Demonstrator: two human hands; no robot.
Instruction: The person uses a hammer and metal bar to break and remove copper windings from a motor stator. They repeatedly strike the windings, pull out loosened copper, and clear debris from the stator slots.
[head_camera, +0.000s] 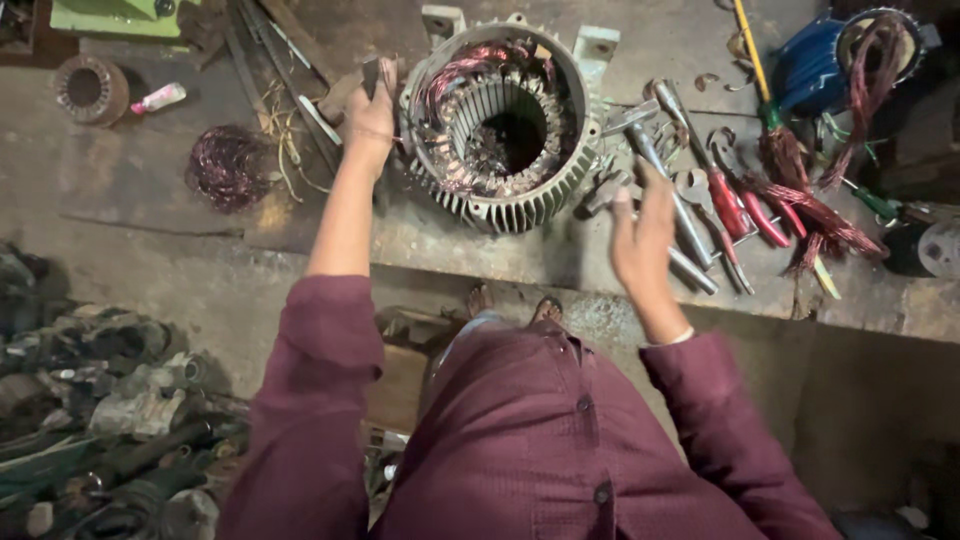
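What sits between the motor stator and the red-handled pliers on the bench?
In the head view, grey metal hand tools lie between the stator and the red-handled pliers.

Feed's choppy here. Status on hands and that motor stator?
Left hand on stator housing rim. Right hand open, above hammer. Pliers crowd right side.

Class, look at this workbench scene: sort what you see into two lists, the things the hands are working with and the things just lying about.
In hand:
- motor stator with copper windings
- left hand, resting against the stator's side
- right hand, open above the metal tools

Lying about:
- red-handled pliers
- loose copper wire coil
- small ring-shaped part
- blue motor part
- scrap pile on the floor
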